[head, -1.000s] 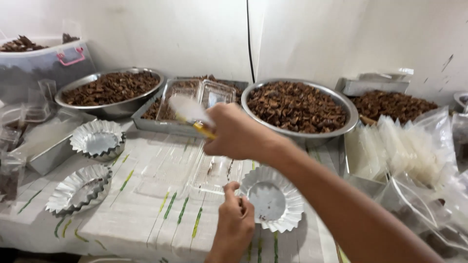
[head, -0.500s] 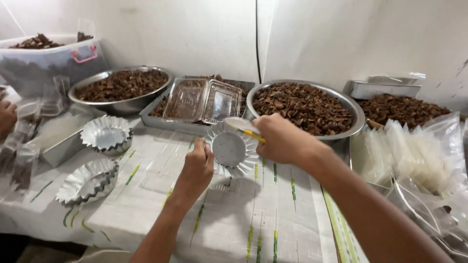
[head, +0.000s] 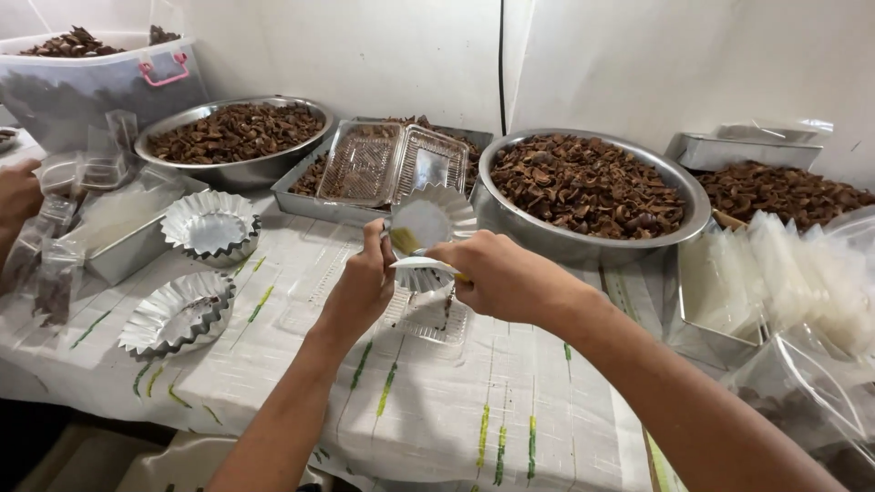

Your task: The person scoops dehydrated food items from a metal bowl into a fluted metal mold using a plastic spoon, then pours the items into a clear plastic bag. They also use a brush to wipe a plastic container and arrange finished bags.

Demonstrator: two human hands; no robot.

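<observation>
A white fluted paper cup (head: 427, 221) is held tilted above the near middle of the table (head: 510, 401), just in front of the large metal bowl (head: 679, 196) of brown pieces; its left rim is pinched by the left hand (head: 363, 284); the right hand (head: 497, 273) is clenched around a thin yellowish tool (head: 407, 242) touching the cup; the cup is judged light, flimsy and easily crushed, best taken at the pleated rim.

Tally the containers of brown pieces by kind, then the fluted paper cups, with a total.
Round metal bowls: 2, left and right
Rectangular metal trays: 2, centre and far right
Clear plastic bin: 1
Fluted paper cups: 3, two on the table, one in the hands
Total: 8
</observation>
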